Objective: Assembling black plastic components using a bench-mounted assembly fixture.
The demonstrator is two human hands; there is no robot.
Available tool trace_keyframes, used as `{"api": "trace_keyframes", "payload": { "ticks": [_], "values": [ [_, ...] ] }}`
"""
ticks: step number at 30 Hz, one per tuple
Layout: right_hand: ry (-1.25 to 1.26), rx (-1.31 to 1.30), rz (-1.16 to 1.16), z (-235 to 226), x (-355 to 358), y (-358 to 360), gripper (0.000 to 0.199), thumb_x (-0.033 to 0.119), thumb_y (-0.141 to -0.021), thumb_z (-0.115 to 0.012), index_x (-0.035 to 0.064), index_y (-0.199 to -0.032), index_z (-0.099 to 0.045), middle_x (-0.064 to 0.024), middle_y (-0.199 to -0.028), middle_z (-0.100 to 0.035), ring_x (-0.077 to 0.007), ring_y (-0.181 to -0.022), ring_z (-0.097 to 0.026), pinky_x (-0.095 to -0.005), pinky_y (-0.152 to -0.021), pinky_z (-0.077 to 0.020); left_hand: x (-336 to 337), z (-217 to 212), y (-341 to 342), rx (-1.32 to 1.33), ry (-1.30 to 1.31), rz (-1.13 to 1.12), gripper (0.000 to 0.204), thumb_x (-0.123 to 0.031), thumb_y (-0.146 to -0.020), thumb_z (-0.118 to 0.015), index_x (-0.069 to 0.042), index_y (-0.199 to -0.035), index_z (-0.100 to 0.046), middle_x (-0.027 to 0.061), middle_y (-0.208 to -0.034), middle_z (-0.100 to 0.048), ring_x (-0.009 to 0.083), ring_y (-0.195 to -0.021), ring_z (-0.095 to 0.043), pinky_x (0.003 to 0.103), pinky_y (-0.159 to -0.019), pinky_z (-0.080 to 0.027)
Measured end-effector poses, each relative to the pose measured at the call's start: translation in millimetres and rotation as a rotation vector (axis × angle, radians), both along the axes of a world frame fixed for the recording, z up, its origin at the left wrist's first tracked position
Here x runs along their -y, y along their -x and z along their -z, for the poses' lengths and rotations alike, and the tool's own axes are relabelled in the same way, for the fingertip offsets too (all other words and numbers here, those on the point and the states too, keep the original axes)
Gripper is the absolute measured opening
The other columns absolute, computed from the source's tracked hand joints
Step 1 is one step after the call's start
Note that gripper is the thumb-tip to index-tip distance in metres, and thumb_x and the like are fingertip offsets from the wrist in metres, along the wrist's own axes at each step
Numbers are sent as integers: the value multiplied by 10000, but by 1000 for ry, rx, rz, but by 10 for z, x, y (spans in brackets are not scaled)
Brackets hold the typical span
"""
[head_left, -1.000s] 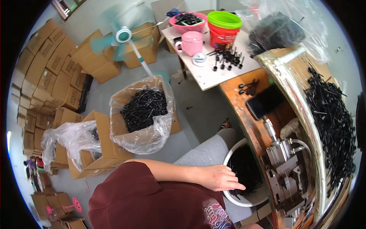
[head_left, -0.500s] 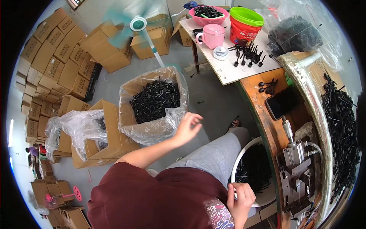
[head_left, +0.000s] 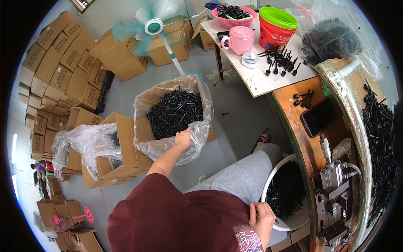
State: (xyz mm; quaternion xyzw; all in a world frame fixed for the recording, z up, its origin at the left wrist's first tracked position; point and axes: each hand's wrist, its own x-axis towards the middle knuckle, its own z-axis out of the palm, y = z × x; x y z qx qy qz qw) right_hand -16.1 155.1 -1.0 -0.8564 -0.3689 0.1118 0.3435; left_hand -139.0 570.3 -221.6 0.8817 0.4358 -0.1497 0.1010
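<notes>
My left hand [head_left: 184,138] is at the near edge of a cardboard box, its fingers closed on the box's clear plastic liner [head_left: 200,133]. The box holds a heap of thin black parts [head_left: 174,111], each a stem with a thicker end. My right hand [head_left: 263,216] rests low beside my lap, at the rim of a white bucket [head_left: 265,189]. Its fingers are curled downward, and anything within them is hidden. More black parts [head_left: 286,187] lie inside the bucket.
On the right stands a wooden bench [head_left: 289,105] with a phone [head_left: 317,117] and a metal clamping fixture [head_left: 333,185]. A white table [head_left: 258,82] bears a pink mug [head_left: 241,40] and a red bucket [head_left: 276,31]. Cartons [head_left: 63,63] and a turning fan [head_left: 154,27] stand at left.
My left hand has moved left and slightly down, from the air beside the box onto its liner, and its fingers have closed. My right hand stays by the bucket rim. The view has shifted slightly.
</notes>
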Motion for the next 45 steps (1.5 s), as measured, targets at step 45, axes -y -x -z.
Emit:
{"api": "trace_keyframes", "payload": {
  "ticks": [45],
  "values": [
    [58,980,517,-2045,796,-71,159,223,-964,-560,202,-1089,-656,38,-1030,-610,-90,-896,-581,-283,-825,-460,2813,-3244,-1800,1437,575,1440,116,-57,-835,-667,-82,-948,-654,71,-937,-706,151,-677,-632,264,-590,-520]
  ]
}}
